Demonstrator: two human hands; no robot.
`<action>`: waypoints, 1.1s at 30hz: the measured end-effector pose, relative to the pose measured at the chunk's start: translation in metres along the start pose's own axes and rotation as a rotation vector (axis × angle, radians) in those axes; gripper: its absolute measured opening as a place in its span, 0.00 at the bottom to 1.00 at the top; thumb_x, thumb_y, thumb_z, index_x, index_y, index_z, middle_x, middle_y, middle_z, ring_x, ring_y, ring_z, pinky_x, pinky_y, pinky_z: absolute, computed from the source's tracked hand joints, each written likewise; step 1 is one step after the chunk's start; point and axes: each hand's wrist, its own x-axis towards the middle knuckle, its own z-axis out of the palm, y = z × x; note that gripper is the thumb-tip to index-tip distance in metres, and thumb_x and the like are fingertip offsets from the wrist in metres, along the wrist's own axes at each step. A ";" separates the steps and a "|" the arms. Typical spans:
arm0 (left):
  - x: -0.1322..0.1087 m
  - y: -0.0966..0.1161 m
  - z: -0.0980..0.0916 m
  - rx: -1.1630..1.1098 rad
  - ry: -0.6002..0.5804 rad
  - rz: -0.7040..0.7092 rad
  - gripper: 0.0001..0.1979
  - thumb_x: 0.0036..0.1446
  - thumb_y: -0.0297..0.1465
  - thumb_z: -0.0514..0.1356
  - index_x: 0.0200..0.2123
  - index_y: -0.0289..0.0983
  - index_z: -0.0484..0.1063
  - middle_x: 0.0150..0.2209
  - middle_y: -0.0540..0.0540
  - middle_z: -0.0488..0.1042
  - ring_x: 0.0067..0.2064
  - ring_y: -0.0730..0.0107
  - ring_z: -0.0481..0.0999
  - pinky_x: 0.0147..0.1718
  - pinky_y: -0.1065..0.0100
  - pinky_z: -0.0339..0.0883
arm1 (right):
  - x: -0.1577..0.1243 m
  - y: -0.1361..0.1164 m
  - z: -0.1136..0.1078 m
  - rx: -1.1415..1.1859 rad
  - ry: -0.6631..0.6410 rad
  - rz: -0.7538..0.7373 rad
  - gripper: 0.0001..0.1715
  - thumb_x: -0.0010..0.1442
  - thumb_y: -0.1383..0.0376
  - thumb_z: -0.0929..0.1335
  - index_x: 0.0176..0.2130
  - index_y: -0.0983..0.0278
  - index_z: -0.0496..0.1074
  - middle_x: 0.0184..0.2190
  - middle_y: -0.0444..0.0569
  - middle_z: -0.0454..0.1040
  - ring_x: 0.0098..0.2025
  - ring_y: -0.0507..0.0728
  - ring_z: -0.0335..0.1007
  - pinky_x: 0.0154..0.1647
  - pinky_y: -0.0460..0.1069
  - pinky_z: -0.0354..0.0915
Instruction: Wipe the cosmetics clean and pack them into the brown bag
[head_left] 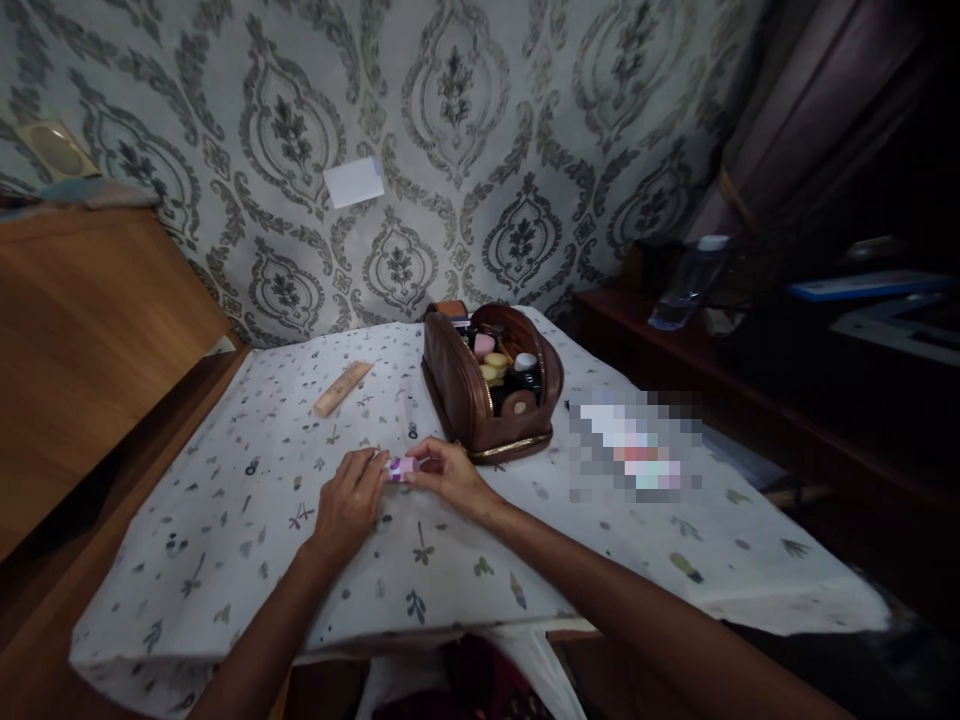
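Between my two hands is a small pink-and-purple box (403,468), just above or on the patterned tablecloth; its exact kind is too small to make out. My left hand (352,497) closes on its left end, and my right hand (448,474) pinches its right end between thumb and fingers. Right behind my right hand stands a brown toiletry bag (457,390), unzipped. Inside it show a pink item (484,346), yellowish pieces (493,368), a white-capped jar (525,363) and a round brown item (518,404).
A tan, flat narrow box (343,388) lies left of the bag. To the right, a blurred-out item (637,445) rests on the white tablecloth (450,580). A clear bottle (688,283) stands on the dark side table. A wooden panel (97,320) borders the left; patterned wallpaper is behind.
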 end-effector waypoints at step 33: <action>-0.019 -0.002 -0.012 -0.149 -0.230 -0.219 0.09 0.67 0.31 0.49 0.37 0.39 0.68 0.38 0.46 0.71 0.42 0.63 0.72 0.40 0.62 0.69 | 0.002 -0.001 -0.002 0.029 -0.050 0.054 0.24 0.38 0.55 0.79 0.33 0.65 0.74 0.29 0.43 0.75 0.33 0.54 0.72 0.41 0.52 0.69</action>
